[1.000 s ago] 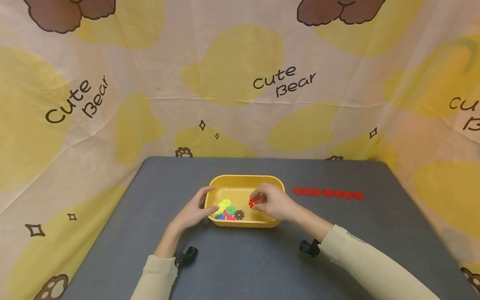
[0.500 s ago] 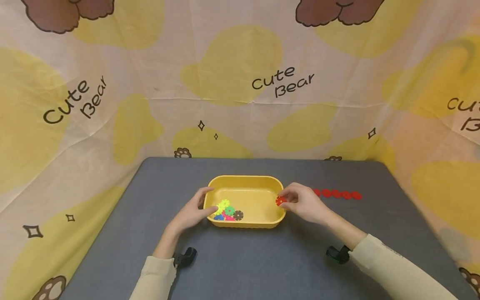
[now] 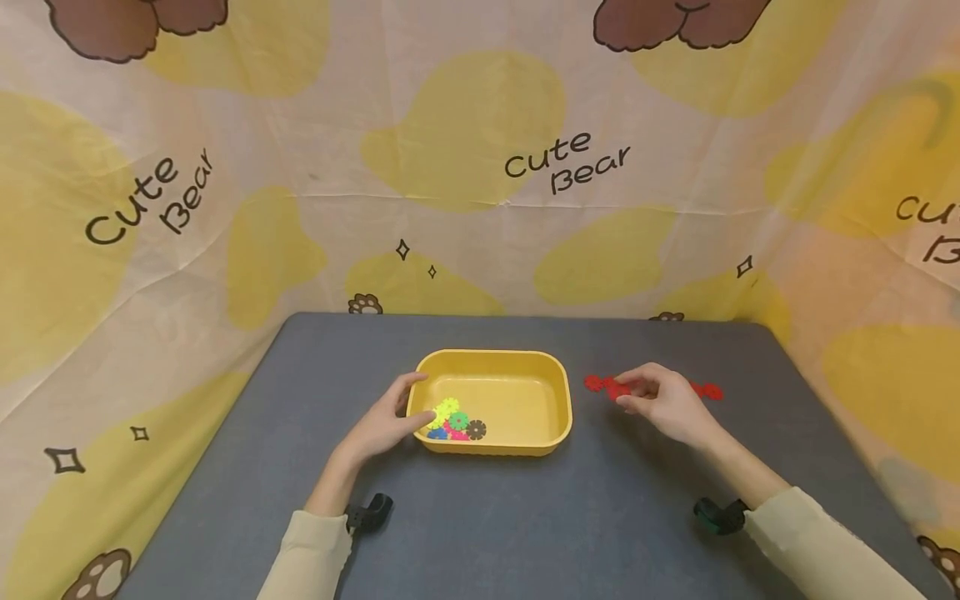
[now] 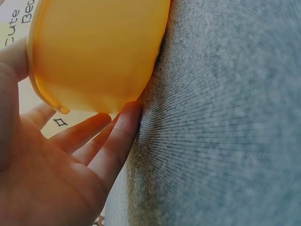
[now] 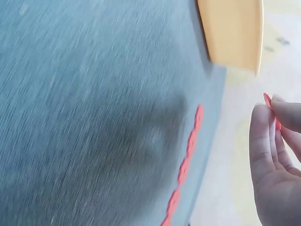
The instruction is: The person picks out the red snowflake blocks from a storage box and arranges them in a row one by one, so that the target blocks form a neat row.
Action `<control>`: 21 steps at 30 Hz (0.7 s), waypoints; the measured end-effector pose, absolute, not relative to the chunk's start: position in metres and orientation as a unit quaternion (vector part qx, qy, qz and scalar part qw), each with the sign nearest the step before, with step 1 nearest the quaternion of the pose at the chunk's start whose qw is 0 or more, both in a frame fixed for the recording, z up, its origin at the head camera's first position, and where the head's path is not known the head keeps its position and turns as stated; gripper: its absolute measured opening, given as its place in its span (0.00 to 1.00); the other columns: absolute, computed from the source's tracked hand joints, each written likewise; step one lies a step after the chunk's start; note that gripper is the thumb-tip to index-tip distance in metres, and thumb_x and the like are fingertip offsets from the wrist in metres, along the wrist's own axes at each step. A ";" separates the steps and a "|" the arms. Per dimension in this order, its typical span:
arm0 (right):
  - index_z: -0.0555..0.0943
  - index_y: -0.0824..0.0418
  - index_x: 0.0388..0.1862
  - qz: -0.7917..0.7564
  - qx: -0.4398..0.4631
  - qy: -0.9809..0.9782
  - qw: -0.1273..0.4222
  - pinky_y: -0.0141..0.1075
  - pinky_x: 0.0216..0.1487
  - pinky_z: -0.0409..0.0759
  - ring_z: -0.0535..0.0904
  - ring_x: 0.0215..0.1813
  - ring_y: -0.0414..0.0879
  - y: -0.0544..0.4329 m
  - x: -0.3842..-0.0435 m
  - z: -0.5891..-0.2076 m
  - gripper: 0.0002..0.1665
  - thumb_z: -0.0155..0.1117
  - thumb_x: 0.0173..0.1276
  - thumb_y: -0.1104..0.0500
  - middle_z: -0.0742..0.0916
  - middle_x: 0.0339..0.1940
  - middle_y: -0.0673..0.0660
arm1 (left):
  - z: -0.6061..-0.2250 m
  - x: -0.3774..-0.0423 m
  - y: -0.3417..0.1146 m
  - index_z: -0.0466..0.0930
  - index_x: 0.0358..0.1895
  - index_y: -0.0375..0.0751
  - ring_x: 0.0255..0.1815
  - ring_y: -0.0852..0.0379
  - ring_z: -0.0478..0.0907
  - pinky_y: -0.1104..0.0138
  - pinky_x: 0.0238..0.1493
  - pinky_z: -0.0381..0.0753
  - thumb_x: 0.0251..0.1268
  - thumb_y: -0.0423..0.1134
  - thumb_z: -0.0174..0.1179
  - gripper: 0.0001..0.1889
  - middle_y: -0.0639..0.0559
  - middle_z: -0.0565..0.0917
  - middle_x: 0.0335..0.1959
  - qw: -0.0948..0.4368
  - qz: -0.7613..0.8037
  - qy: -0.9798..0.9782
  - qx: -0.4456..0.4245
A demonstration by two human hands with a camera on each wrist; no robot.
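A yellow plastic bin [image 3: 517, 404] holds a small heap of notched plastic discs [image 3: 459, 421] in its left front corner, in yellow, green, blue, pink and dark brown. My left hand [image 3: 384, 422] holds the bin's left end, thumb over the rim and fingers against the outer wall [image 4: 94, 56]. Between thumb and fingertips, my right hand [image 3: 667, 404] pinches a red notched disc [image 3: 617, 390], seen edge-on in the right wrist view. Beyond it lies a row of red discs [image 5: 184, 169] on the table; in the head view the hand hides the row's middle.
A dark grey table [image 3: 510, 517] carries everything. Behind and at both sides hangs a patterned cloth [image 3: 465, 125] with bear prints and lettering. Black wrist cameras, such as the right one [image 3: 720, 517], sit under both forearms near the cuffs.
My right hand has carried the red disc out of the bin, over its right rim, to the row of red discs. My left hand has stayed at the bin's left end.
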State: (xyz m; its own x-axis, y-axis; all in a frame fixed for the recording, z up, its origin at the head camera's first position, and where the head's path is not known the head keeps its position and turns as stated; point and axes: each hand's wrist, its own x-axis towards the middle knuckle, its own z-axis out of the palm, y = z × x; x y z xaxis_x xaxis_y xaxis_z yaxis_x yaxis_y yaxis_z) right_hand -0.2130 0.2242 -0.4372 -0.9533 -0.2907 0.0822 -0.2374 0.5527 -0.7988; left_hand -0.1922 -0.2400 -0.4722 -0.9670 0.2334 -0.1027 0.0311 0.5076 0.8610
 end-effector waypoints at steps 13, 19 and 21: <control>0.82 0.67 0.58 -0.408 -0.093 0.908 0.013 0.33 0.38 0.81 0.87 0.40 0.56 0.287 -0.221 -0.443 0.20 0.70 0.70 0.59 0.89 0.40 0.64 | -0.471 -0.193 -0.238 0.60 0.76 0.50 0.78 0.30 0.55 0.36 0.70 0.62 0.68 0.50 0.67 0.37 0.39 0.56 0.80 0.105 0.491 0.861 0.077; 0.81 0.67 0.59 -0.381 -0.078 0.921 -0.002 0.35 0.34 0.79 0.85 0.40 0.58 0.309 -0.224 -0.446 0.21 0.69 0.71 0.58 0.88 0.40 0.63 | -0.470 -0.192 -0.241 0.58 0.77 0.51 0.78 0.30 0.54 0.35 0.70 0.61 0.68 0.50 0.66 0.38 0.39 0.54 0.81 0.109 0.486 0.864 0.072; 0.82 0.66 0.58 -0.369 -0.069 0.927 -0.008 0.36 0.32 0.78 0.84 0.39 0.57 0.317 -0.224 -0.447 0.21 0.69 0.71 0.58 0.88 0.40 0.62 | -0.470 -0.192 -0.241 0.58 0.77 0.51 0.78 0.30 0.54 0.36 0.70 0.61 0.69 0.50 0.66 0.38 0.39 0.54 0.81 0.110 0.487 0.863 0.075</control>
